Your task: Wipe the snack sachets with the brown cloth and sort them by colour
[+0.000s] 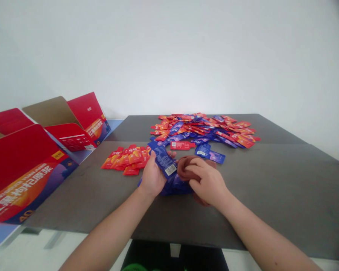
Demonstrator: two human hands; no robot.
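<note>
My left hand (pixel 153 175) is closed around a blue sachet (pixel 164 160), its printed side with a white barcode facing up. Bunched in the fingers of my right hand (pixel 207 180) is a brown cloth (pixel 185 169), close to the sachet's right edge. Below both hands lies a pile of blue sachets (pixel 176 186), partly hidden by the hands and the cloth. Left of my left hand sits a small pile of red sachets (pixel 130 158).
A large mixed heap of red and blue sachets (pixel 203 128) covers the table's (pixel 271 195) far middle. Two blue sachets (pixel 210 153) and a red one (pixel 182 145) lie before it. Open red cartons (pixel 19 169) stand at the left on a blue surface.
</note>
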